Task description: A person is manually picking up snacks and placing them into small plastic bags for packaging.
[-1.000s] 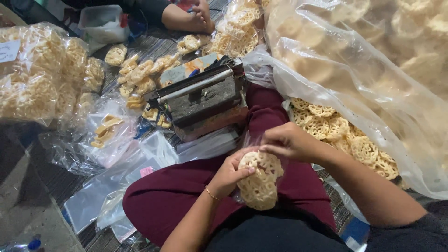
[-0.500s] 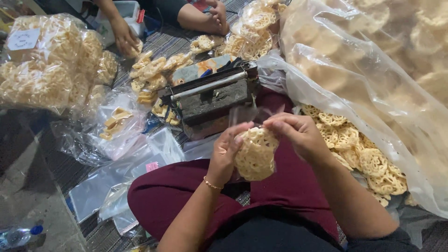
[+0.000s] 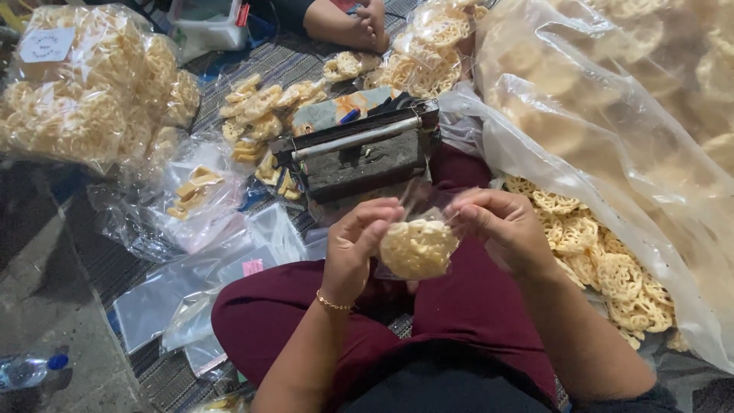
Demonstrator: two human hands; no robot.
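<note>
My left hand (image 3: pixel 353 243) and my right hand (image 3: pixel 501 228) pinch the two top corners of a small clear plastic bag (image 3: pixel 417 243) filled with pale lattice crackers. The bag hangs between the hands, above my lap in dark red trousers (image 3: pixel 459 306). Just beyond the bag stands a dark metal sealing device (image 3: pixel 359 153) with a silver bar across it.
A huge clear sack (image 3: pixel 612 153) of loose lattice crackers lies open at the right. Filled cracker bags (image 3: pixel 84 92) pile at the far left. Empty flat plastic bags (image 3: pixel 199 275) lie on the woven mat. Another person's foot (image 3: pixel 359 27) rests at the top. A water bottle (image 3: pixel 30 369) lies bottom left.
The filled bag rose from my lap and my hands moved apart to its top corners. Another person's hand at the loose crackers half a second ago has withdrawn.
</note>
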